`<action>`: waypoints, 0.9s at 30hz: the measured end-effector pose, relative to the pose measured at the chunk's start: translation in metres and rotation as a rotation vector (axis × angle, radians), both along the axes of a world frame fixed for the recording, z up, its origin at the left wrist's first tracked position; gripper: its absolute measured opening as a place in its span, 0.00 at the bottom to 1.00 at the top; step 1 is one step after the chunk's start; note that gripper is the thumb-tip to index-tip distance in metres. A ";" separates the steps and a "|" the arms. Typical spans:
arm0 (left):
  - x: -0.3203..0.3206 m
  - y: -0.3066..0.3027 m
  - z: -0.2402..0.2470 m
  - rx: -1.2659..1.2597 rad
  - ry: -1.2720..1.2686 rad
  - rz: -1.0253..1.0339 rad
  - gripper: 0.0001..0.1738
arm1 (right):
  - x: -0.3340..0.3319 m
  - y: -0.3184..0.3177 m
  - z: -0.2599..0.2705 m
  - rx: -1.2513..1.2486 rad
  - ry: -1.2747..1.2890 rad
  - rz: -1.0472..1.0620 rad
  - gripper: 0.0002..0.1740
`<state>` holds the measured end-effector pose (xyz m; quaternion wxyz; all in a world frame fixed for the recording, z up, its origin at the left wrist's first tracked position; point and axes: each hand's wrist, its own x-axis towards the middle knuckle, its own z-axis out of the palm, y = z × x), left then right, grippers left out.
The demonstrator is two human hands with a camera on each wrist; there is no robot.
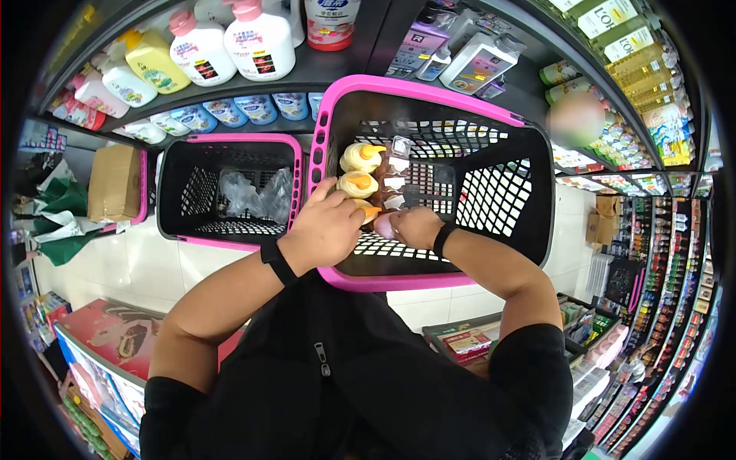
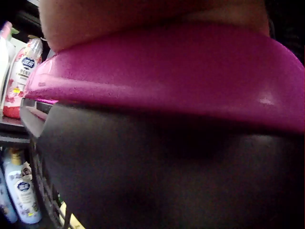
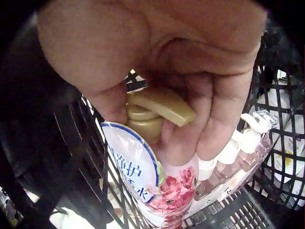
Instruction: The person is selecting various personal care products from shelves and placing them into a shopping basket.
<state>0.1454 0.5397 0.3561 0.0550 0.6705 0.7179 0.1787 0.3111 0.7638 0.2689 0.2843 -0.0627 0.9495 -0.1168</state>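
Note:
Inside a black shopping basket with a pink rim (image 1: 429, 88), my right hand (image 1: 414, 228) grips a pink rose-printed pump bottle (image 3: 177, 186) around its neck. Its gold pump head (image 3: 162, 107) shows between thumb and fingers. My left hand (image 1: 326, 230) reaches over the basket's left rim, its fingers at the nearest of the cream bottles with yellow pumps (image 1: 360, 157); the fingertips are partly hidden. Beside these stands a row of clear pinkish bottles with white pumps (image 3: 228, 151). In the left wrist view, the wrist lies right over the pink rim (image 2: 167, 76).
A smaller pink-rimmed basket (image 1: 222, 139) holding crumpled clear plastic (image 1: 257, 195) stands to the left. Ahead, shelves carry large white pump bottles (image 1: 259, 46) and blue bottles (image 1: 226, 113). A cardboard box (image 1: 115, 184) sits at the far left; stocked shelves line the right.

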 end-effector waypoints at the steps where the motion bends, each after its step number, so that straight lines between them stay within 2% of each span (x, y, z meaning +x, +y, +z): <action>1: 0.000 0.000 0.002 -0.004 -0.011 -0.001 0.14 | -0.001 -0.002 -0.006 0.001 -0.029 -0.017 0.14; 8: 0.001 0.003 0.003 -0.005 -0.038 0.000 0.16 | 0.000 -0.005 -0.018 0.023 -0.020 -0.039 0.16; 10: -0.001 0.002 0.003 0.008 -0.041 0.010 0.17 | -0.005 -0.007 -0.018 0.015 -0.086 -0.045 0.17; 12: -0.002 0.002 0.006 0.071 -0.049 0.017 0.17 | -0.004 -0.010 -0.031 0.001 -0.033 -0.059 0.18; 14: -0.002 0.000 0.001 0.038 -0.038 0.022 0.16 | -0.013 -0.016 -0.015 0.015 -0.122 -0.069 0.19; 19: -0.007 -0.009 -0.004 0.319 -0.230 0.015 0.13 | -0.020 -0.013 0.000 0.020 -0.195 -0.050 0.23; 22: -0.010 -0.024 -0.004 0.376 -0.266 0.009 0.13 | -0.043 0.000 0.038 0.022 -0.120 -0.003 0.23; 24: -0.017 -0.039 0.001 0.410 -0.274 0.018 0.13 | -0.073 0.009 0.069 -0.037 0.051 -0.203 0.21; 27: -0.034 -0.068 0.000 0.435 -0.362 0.076 0.12 | -0.136 -0.007 0.150 -0.140 0.437 -0.361 0.17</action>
